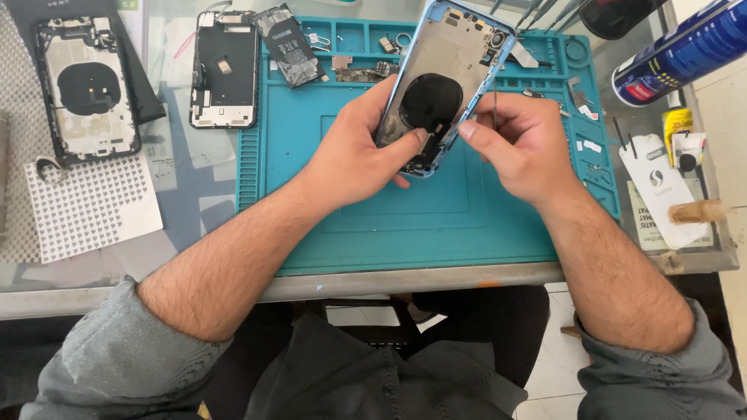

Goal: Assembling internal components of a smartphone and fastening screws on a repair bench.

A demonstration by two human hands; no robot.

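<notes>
At the tabletop's (436,280) far left corner lies a stripped phone shell (87,89), inside up, with a dotted sheet (89,206) just below it toward the near edge. Right of these, a second opened phone (226,68) rests beside the left edge of a teal mat (389,225), and a black battery (292,47) lies on the mat's far left corner.

Over the mat's middle, the left hand (362,152) is closed around the lower end of a blue phone frame (447,82), thumb pressed on its inner face near the dark round coil. The frame is held up off the mat; its long axis runs from the hands up and away toward the far right. The right hand (521,144) sits just right of the frame's lower end, fingers pinched on a thin tool (496,109) held upright, fingertip touching the frame's edge. Both hands meet at that lower end.

Further right, a blue spray can (685,50) lies at the far right corner, with a white card (661,194) near the right edge.
</notes>
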